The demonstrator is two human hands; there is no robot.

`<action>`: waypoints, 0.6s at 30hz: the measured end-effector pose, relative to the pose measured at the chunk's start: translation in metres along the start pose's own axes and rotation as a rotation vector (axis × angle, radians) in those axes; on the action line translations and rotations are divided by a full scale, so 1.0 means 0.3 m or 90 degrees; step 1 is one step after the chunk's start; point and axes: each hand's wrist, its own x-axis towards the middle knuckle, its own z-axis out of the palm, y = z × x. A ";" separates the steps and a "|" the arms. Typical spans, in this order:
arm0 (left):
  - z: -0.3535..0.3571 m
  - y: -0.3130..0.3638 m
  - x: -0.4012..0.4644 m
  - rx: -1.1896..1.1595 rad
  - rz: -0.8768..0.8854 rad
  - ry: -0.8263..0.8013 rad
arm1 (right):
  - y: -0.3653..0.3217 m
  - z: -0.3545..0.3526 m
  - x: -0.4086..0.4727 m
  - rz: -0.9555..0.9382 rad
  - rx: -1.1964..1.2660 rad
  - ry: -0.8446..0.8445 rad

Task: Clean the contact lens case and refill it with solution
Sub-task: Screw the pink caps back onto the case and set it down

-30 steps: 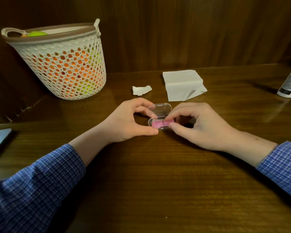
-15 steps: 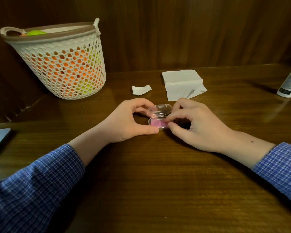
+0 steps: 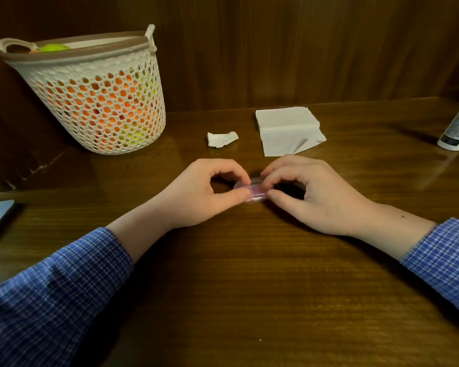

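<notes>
Head view. Contact lens case [image 3: 253,191]: clear shell, pink insert, lid down, on table [image 3: 249,287]. Left hand [image 3: 204,193], right hand [image 3: 310,193]: each pinching one end. Crumpled tissue [image 3: 221,139] (apparently used); solution bottle [image 3: 457,127] well apart, upright. Judged: near complete.

Fingers [image 3: 243,178] hide the case [image 3: 255,191] ends; bottle [image 3: 457,127] cut off at right edge
</notes>
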 end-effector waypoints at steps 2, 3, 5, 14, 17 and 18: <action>0.002 0.002 0.001 -0.001 -0.002 0.008 | 0.001 0.001 0.001 -0.005 -0.004 0.004; 0.003 0.003 0.000 0.000 -0.003 0.010 | 0.000 0.001 0.000 -0.005 -0.002 0.006; 0.005 0.002 0.000 0.001 0.000 0.009 | -0.002 0.000 0.001 -0.002 0.001 0.007; 0.008 -0.001 -0.001 0.004 0.002 0.005 | -0.007 0.002 -0.002 0.002 -0.003 0.003; 0.006 -0.014 0.003 0.005 -0.011 0.014 | -0.007 0.002 -0.003 -0.003 -0.001 0.014; 0.003 -0.013 0.003 0.005 -0.015 0.020 | -0.008 0.001 -0.001 -0.006 -0.005 0.017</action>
